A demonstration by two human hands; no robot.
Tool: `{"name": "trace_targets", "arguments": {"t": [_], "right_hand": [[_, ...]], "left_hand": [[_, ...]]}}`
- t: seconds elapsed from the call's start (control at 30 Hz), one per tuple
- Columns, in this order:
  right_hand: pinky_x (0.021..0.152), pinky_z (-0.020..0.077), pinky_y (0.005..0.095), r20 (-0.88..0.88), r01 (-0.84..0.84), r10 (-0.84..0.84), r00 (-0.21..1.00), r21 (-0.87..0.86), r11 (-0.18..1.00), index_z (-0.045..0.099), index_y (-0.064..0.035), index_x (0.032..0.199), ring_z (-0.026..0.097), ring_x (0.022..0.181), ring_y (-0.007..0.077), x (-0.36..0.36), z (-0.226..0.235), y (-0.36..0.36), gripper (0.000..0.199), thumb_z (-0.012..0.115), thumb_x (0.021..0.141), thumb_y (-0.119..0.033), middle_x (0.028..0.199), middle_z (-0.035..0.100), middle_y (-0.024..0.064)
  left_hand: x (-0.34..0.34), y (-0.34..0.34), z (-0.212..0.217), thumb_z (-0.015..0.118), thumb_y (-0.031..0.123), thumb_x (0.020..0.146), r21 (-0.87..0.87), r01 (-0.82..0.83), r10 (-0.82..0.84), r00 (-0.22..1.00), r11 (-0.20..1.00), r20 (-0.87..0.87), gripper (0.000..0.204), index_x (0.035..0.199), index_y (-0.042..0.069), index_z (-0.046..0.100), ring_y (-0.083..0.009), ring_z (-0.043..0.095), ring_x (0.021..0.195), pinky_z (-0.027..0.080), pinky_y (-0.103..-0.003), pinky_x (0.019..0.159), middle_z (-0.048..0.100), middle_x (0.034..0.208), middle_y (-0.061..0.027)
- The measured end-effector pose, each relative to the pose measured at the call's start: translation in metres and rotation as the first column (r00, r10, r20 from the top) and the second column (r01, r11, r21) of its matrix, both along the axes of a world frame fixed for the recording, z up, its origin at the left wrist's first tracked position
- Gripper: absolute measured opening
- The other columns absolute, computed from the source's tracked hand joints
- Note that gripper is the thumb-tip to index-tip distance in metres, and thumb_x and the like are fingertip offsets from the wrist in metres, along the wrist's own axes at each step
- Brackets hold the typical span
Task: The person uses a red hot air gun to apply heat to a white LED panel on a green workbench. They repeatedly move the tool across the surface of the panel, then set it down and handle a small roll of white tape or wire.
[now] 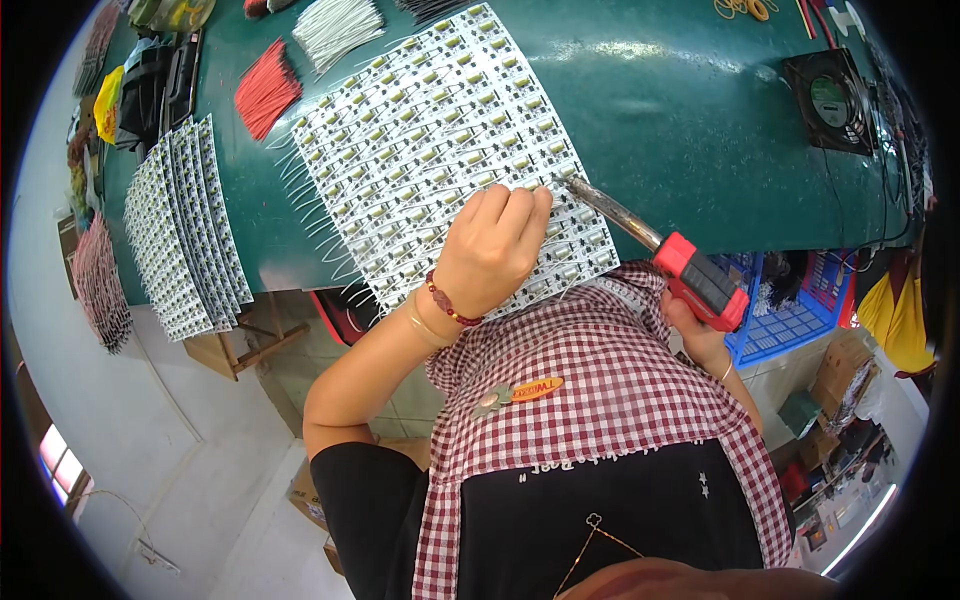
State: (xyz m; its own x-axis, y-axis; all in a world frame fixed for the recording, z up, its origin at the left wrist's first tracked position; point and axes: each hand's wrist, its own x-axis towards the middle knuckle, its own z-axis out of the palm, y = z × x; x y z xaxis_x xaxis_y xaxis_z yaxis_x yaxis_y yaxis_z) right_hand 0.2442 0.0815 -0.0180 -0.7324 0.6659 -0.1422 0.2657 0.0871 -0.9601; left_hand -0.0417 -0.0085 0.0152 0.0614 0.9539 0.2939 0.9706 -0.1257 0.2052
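Green bench top (680, 130) under it all, near edge up against the checked apron (600, 360). At the grip: I see the left hand (495, 250) bunched over the white circuit-board panel (430, 130), fingertips down at its surface; can't tell if they're pinching anything. Right hand (697, 335) is wrapped round the handle of the red-and-black soldering iron (690, 272), tip angled in just beside the left fingertips; contact with the panel I can't confirm. Panel lies right under the left hand, mostly ahead and left of it, thin white leads (303, 192) poking out past its left edge. Step in hand, my read: soldering one joint at that spot. Next move calls for a steady left hand and the tip kept off the fingers; burn is the obvious risk. Further out from the left hand: red wire bundle (268, 90) ahead-left, white wire bundle (338, 30) beyond it, panel stack (185, 230) well off left. From the right hand: black fan (830, 100) ahead-right, blue crate (790, 325) near, to its right.
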Motion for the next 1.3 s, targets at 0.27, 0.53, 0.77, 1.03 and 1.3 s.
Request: {"name": "trace_targets", "arguments": {"t": [0.27, 0.53, 0.77, 1.03, 1.3], "right_hand": [[0.062, 0.0482, 0.0300, 0.056, 0.049, -0.051, 0.997, 0.037, 0.998, 0.064, -0.0021, 0.095, 0.062, 0.073, 0.0220, 0.006, -0.007, -0.002, 0.019, 0.069, 0.077, -0.008, 0.086, 0.062, 0.0101], [0.080, 0.0495, 0.0321, -0.014, 0.084, -0.090, 0.996, -0.238, 0.968, 0.061, 0.0010, 0.112, 0.062, 0.093, 0.0177, 0.027, -0.012, -0.002, 0.027, 0.064, 0.087, -0.009, 0.103, 0.065, 0.0087], [0.084, 0.0479, 0.0315, -0.021, 0.118, -0.130, 0.991, -0.293, 0.949, 0.059, 0.0015, 0.115, 0.060, 0.097, 0.0172, 0.023, -0.011, -0.005, 0.030, 0.064, 0.088, -0.010, 0.103, 0.064, 0.0074], [0.080, 0.0494, 0.0308, -0.104, 0.100, -0.145, 0.984, -0.353, 0.930, 0.060, 0.0011, 0.113, 0.061, 0.092, 0.0154, 0.019, -0.010, -0.002, 0.028, 0.065, 0.087, -0.009, 0.100, 0.064, 0.0072], [0.061, 0.0433, 0.0267, -0.064, 0.125, -0.140, 0.988, -0.197, 0.972, 0.054, 0.0009, 0.116, 0.053, 0.069, 0.0118, 0.002, -0.008, -0.008, 0.033, 0.063, 0.090, -0.018, 0.080, 0.059, 0.0058]], "left_hand": [[0.002, 0.002, -0.004, 0.061, -0.001, 0.072, 0.035, -0.029, 0.028, 0.999, 0.999, 0.038, 0.027, 0.099, -0.005, 0.064, -0.0196, 0.048, 0.065, 0.041, -0.031, 0.057, 0.042, 0.070, -0.0066], [0.002, 0.002, -0.004, 0.061, 0.000, 0.072, 0.029, -0.032, 0.032, 0.999, 0.999, 0.030, 0.028, 0.100, -0.004, 0.064, -0.0196, 0.049, 0.065, 0.042, -0.031, 0.057, 0.043, 0.071, -0.0068], [0.001, 0.003, 0.001, 0.061, -0.001, 0.072, 0.007, -0.031, 0.031, 0.999, 0.999, 0.014, 0.028, 0.099, -0.003, 0.064, -0.0191, 0.049, 0.065, 0.042, -0.031, 0.057, 0.044, 0.071, -0.0061], [-0.013, 0.004, 0.022, 0.062, 0.000, 0.068, 0.028, -0.056, 0.055, 0.998, 0.998, 0.013, 0.030, 0.098, 0.002, 0.065, -0.0187, 0.052, 0.066, 0.043, -0.030, 0.056, 0.047, 0.073, -0.0048], [-0.023, 0.015, 0.006, 0.062, -0.002, 0.067, -0.051, -0.030, 0.034, 0.995, 0.998, 0.091, 0.029, 0.095, 0.005, 0.064, -0.0184, 0.051, 0.067, 0.045, -0.031, 0.057, 0.045, 0.072, -0.0049]]}}
